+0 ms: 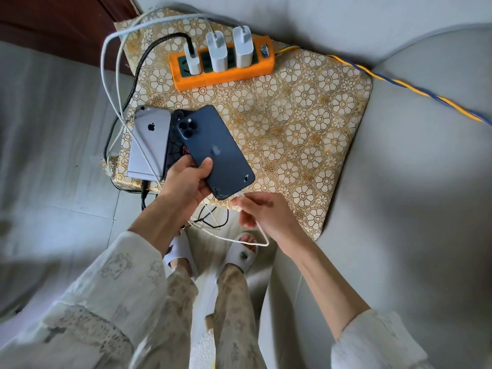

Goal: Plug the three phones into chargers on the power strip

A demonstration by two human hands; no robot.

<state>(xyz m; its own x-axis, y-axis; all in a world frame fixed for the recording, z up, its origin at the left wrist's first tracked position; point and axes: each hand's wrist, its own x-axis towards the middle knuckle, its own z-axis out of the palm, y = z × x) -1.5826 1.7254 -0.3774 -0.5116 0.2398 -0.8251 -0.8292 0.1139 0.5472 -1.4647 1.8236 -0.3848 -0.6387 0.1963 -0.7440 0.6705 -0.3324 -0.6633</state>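
My left hand (186, 182) grips a dark blue phone (217, 150), back side up, lifted above the gold floral cushion (306, 134). My right hand (263, 211) pinches the plug of a white cable (247, 242) right at the blue phone's bottom edge; whether the plug is inside the port I cannot tell. A silver phone (149, 145) and a black phone (175, 153) lie side by side at the cushion's left, backs up. At the far end sits an orange power strip (226, 71) holding three white chargers (217, 50) with cables leading off to the left.
White and black cables (117, 83) loop off the cushion's left edge and under the phones. A blue-and-yellow twisted cord (399, 83) runs right from the strip across the grey sofa (412, 182). My feet in white sandals (246, 253) stand on the tiled floor below.
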